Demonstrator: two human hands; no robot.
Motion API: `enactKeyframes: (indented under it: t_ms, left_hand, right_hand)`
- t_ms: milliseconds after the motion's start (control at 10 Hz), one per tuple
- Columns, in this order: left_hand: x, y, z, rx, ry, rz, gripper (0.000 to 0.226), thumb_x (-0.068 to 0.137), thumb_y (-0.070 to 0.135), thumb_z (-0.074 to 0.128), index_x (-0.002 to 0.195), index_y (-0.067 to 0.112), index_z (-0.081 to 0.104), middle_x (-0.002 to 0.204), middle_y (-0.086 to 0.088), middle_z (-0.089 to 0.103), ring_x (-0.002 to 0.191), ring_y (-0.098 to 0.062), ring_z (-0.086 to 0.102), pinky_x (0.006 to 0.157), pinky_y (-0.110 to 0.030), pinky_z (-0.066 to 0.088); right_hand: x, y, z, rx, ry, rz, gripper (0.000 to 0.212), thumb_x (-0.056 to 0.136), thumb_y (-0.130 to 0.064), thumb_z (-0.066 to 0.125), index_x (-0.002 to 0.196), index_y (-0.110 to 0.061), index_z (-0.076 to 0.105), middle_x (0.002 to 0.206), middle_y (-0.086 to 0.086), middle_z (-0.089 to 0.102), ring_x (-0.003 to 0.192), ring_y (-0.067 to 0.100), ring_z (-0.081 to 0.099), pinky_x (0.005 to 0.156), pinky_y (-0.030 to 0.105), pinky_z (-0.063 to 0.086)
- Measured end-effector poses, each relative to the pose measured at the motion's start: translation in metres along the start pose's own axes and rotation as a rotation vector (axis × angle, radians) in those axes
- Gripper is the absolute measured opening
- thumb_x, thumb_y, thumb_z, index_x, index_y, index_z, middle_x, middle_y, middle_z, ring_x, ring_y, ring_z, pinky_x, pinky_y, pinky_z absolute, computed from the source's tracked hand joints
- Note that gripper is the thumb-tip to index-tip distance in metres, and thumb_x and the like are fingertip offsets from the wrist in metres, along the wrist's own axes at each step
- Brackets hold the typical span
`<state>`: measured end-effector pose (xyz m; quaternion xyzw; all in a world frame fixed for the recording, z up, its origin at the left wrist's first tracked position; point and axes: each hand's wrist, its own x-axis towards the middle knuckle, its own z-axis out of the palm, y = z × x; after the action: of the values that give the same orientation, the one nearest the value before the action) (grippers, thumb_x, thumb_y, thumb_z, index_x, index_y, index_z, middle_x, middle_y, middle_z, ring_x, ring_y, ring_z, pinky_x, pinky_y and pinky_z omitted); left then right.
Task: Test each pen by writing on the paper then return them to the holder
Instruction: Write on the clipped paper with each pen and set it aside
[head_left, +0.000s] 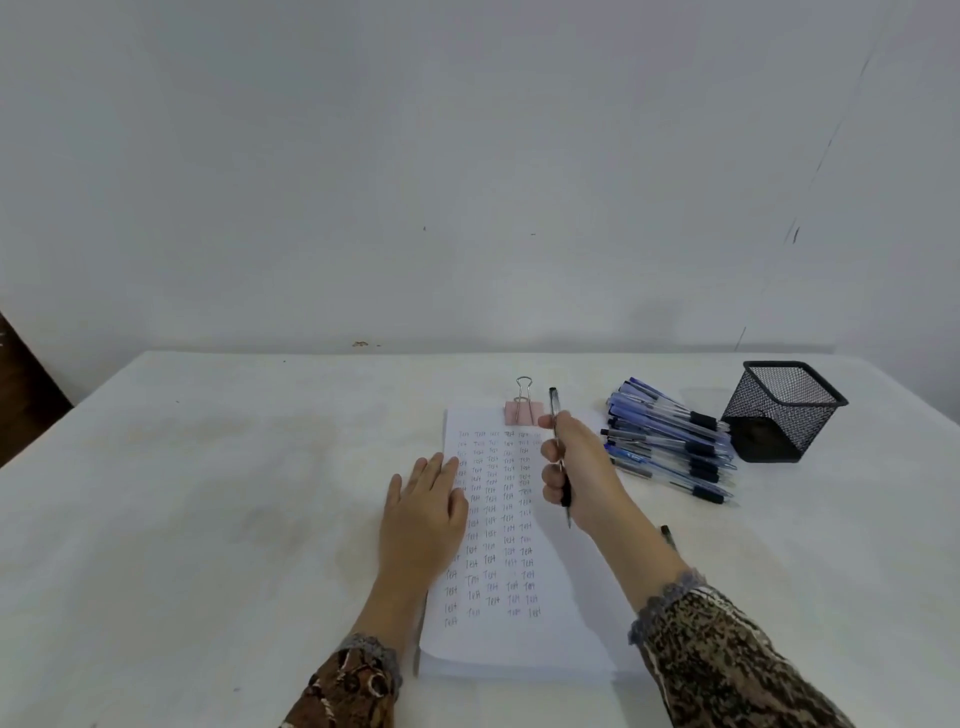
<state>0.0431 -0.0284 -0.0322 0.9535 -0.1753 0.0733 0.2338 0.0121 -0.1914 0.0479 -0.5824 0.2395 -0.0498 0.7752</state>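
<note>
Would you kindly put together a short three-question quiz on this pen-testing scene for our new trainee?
1. True or false: the left hand rests flat on the left edge of the paper.
2. Where does the pile of pens lie relative to the mesh holder? A) inside it; B) beside it, on the table; C) behind it.
3. Fill in: the right hand grips a single ___.

Key: 1 true; 2 B; 3 pen.
</note>
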Motion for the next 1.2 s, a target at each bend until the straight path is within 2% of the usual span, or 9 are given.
enactKeyframes:
  t_ms: [200,300,400,500,600,700,900,1100,1200]
  left_hand:
    - [-0.001,0.003,-0.006,-0.007,-0.058,-0.021,0.065,0.083,0.040,0.011,0.143,0.022,0.029,0.152,0.003,0.024,0.142,-0.013,0.014,0.116,-0.035,0.004]
    - [-0.001,0.002,-0.007,-0.018,-0.074,-0.023,0.058,0.089,0.038,0.014,0.143,0.022,0.028,0.152,0.003,0.023,0.142,-0.013,0.013,0.116,-0.035,0.004]
    - [-0.001,0.001,-0.006,-0.024,-0.074,-0.022,0.052,0.094,0.035,0.019,0.144,0.022,0.027,0.153,0.003,0.022,0.142,-0.013,0.012,0.116,-0.036,0.004]
    - [-0.001,0.002,-0.006,-0.025,-0.074,-0.022,0.047,0.098,0.030,0.025,0.144,0.022,0.026,0.153,0.003,0.021,0.142,-0.013,0.011,0.116,-0.036,0.003]
    - [0.000,0.002,-0.006,-0.038,-0.070,-0.022,0.046,0.099,0.028,0.027,0.144,0.021,0.025,0.153,0.002,0.020,0.142,-0.013,0.011,0.117,-0.036,0.003]
    - [0.000,0.002,-0.006,-0.045,-0.071,-0.016,0.046,0.099,0.027,0.027,0.144,0.021,0.026,0.153,0.002,0.021,0.143,-0.014,0.011,0.117,-0.037,0.003]
    - [-0.001,0.003,-0.007,-0.051,-0.066,-0.017,0.046,0.099,0.027,0.028,0.144,0.021,0.026,0.153,0.002,0.021,0.143,-0.014,0.011,0.116,-0.036,0.003]
    - [-0.001,0.003,-0.007,-0.054,-0.063,-0.024,0.046,0.099,0.027,0.028,0.144,0.021,0.026,0.153,0.002,0.021,0.142,-0.014,0.011,0.116,-0.036,0.003]
    - [-0.001,0.003,-0.007,-0.059,-0.061,-0.024,0.046,0.099,0.027,0.028,0.144,0.022,0.026,0.153,0.003,0.021,0.142,-0.013,0.011,0.116,-0.036,0.003]
  right_hand:
    - [-0.012,0.010,-0.009,-0.063,0.103,0.030,0.026,0.102,-0.025,0.028,0.089,-0.013,0.048,0.061,0.000,0.030,0.034,0.008,0.020,0.037,0.015,0.017]
    - [-0.021,-0.005,-0.035,-0.311,0.139,-0.012,0.017,0.100,-0.022,0.038,0.103,-0.009,0.050,0.072,0.004,0.043,0.051,0.013,0.039,0.040,0.022,0.037]
    - [-0.032,-0.019,-0.078,-0.840,0.230,-0.100,0.016,0.096,-0.019,0.049,0.102,-0.008,0.058,0.087,0.007,0.055,0.071,0.020,0.049,0.064,0.031,0.046]
    - [-0.047,-0.018,-0.115,-1.064,0.308,-0.028,0.023,0.094,-0.016,0.052,0.111,-0.002,0.059,0.104,0.014,0.059,0.091,0.027,0.054,0.081,0.033,0.043]
    - [-0.057,-0.007,-0.134,-1.150,0.312,0.088,0.016,0.092,-0.015,0.055,0.104,-0.005,0.058,0.113,0.019,0.059,0.095,0.031,0.057,0.080,0.031,0.044]
    - [-0.059,0.005,-0.144,-1.126,0.274,0.139,0.009,0.088,-0.015,0.059,0.094,-0.010,0.054,0.101,0.013,0.056,0.072,0.022,0.054,0.069,0.030,0.048]
    - [-0.056,-0.002,-0.145,-1.177,0.173,0.191,0.017,0.092,-0.028,0.054,0.087,-0.012,0.056,0.089,0.008,0.062,0.066,0.020,0.055,0.056,0.023,0.045]
    - [-0.016,-0.011,-0.145,-1.340,0.318,-0.275,0.015,0.090,-0.018,0.055,0.098,-0.016,0.068,0.102,0.006,0.063,0.098,0.025,0.059,0.082,0.031,0.048]
    - [0.005,-0.004,-0.143,-1.415,0.184,-0.363,0.020,0.090,-0.017,0.057,0.107,-0.018,0.067,0.107,0.002,0.055,0.105,0.022,0.055,0.088,0.035,0.047]
